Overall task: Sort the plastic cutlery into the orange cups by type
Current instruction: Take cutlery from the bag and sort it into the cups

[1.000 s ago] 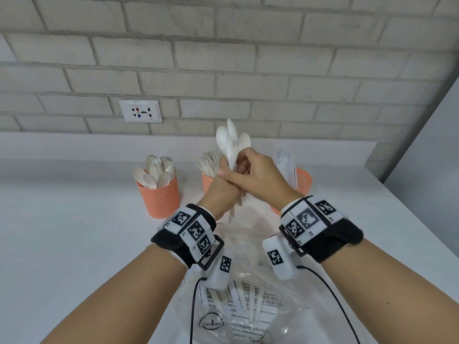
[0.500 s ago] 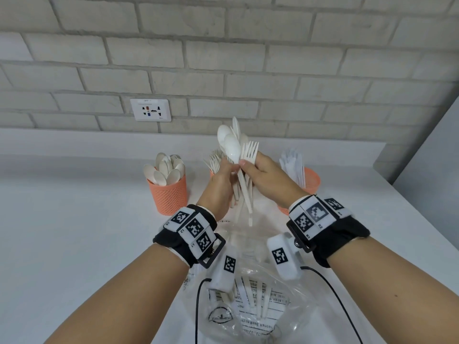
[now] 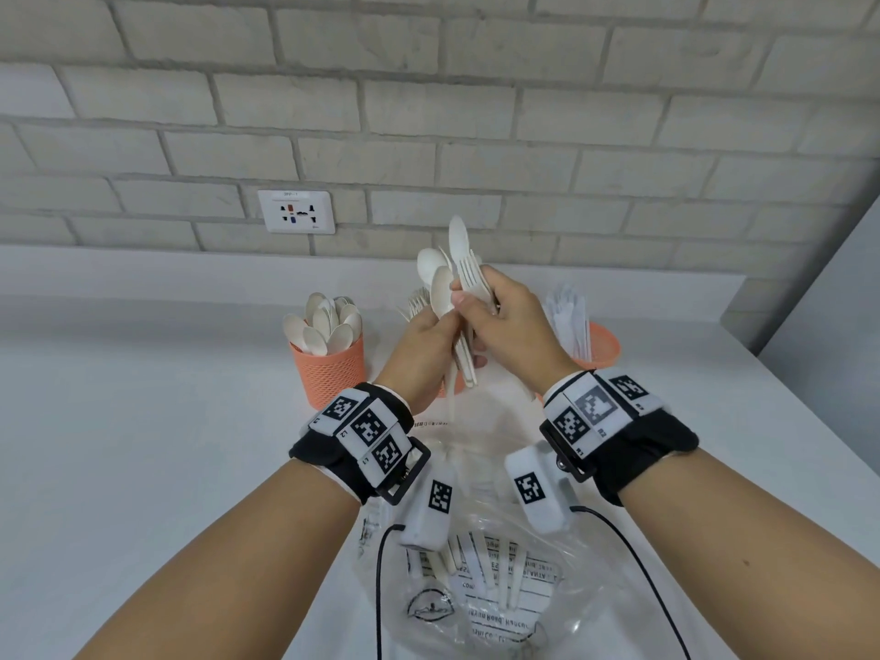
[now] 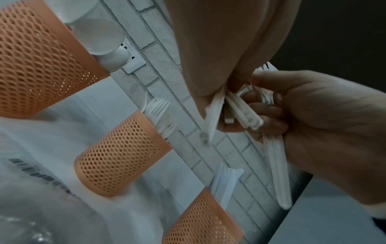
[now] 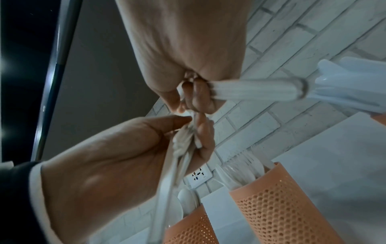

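Note:
My left hand (image 3: 431, 333) grips a bunch of white plastic cutlery (image 3: 440, 288) by the handles, spoon bowls pointing up. My right hand (image 3: 495, 316) pinches white forks (image 3: 471, 278) right beside that bunch, touching it. Both hands are raised in front of the middle orange cup (image 4: 119, 153), which holds forks (image 3: 416, 300). The left orange cup (image 3: 328, 373) holds spoons; the right orange cup (image 3: 602, 347) holds knives (image 3: 569, 321). In the left wrist view the handles (image 4: 240, 112) stick out below my fingers. The right wrist view shows fork handles (image 5: 250, 90) crossing my right fingers (image 5: 198, 95).
A clear plastic bag (image 3: 476, 593) with several more cutlery pieces lies on the white counter (image 3: 143, 445) under my wrists. A wall socket (image 3: 295, 211) sits on the white brick wall behind the cups. A grey panel (image 3: 828, 335) borders the counter on the right.
My right hand has pulled forks out of the bunch in my left hand and now holds them upright beside the spoons. Both hands stay in front of the middle cup.

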{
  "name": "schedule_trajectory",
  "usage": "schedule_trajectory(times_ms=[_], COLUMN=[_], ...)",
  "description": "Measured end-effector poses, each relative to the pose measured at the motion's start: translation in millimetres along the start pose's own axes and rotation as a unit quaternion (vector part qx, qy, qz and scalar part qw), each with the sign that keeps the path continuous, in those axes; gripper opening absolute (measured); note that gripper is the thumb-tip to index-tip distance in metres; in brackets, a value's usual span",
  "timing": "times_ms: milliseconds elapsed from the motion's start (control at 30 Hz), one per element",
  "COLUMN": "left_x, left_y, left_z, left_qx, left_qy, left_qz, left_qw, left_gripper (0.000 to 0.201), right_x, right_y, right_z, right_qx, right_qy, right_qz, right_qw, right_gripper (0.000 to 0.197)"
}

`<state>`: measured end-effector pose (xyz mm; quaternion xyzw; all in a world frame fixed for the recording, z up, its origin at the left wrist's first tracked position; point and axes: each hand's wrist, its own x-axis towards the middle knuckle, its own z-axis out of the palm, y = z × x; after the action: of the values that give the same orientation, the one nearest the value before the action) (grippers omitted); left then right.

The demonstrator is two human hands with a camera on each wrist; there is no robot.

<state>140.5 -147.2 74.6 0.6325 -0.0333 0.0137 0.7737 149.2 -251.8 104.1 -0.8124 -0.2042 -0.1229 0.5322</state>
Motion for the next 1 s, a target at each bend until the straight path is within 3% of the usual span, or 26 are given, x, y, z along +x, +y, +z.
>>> schedule_trajectory(times_ms=[233,333,533,800,1000], left_x=[-7,-8,-9,-11,-11], left_y=[5,9,5,10,7], left_z=[-3,-7,-15,-21,-29], left_qx=[-0.022,-0.038,-0.056,-0.056,-0.026], left_qy=[-0.01,-0.01,-0.004,-0.018,0.018], left_qz=[0.006,0.005,0.0,-0.002,-0.002], left_qw=[1.0,0.999,0.998,0.998,0.999], left_gripper=[0.022,0.022,0.021,0.022,0.019], right_x=[2,1,4,5,7], right_y=[9,6,8,8,5], right_z=[4,6,5,15,17], right_qx=[-0.036,-0.042,-0.031,-0.094,-0.038], right_qy=[0.033,0.009,-0.047,-0.03,-0.05], right_qz=[-0.003,-0.001,0.05,0.017,0.03], right_qw=[0.999,0.999,0.997,0.995,0.998], right_gripper=[0.012,0.022,0.022,0.019,0.021])
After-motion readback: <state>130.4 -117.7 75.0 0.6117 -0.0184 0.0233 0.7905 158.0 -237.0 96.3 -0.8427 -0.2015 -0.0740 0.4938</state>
